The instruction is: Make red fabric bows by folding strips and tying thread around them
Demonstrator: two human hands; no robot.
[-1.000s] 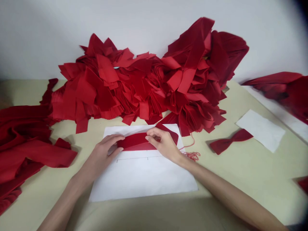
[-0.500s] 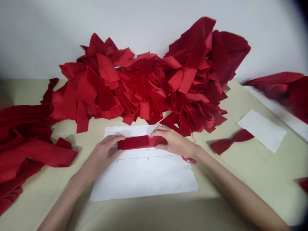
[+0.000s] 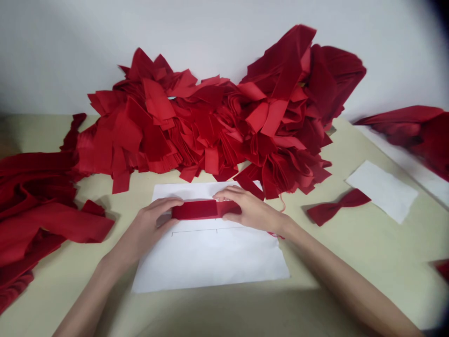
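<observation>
The strip, its loose end lifted by the right hand a second ago, now lies folded flatter on the paper at the frame's lower centre. That end now stops about level with the middle tick, so the band looks shorter and neater. The left hand stays clamped across the left end; the right fingers now clasp the right end.
</observation>
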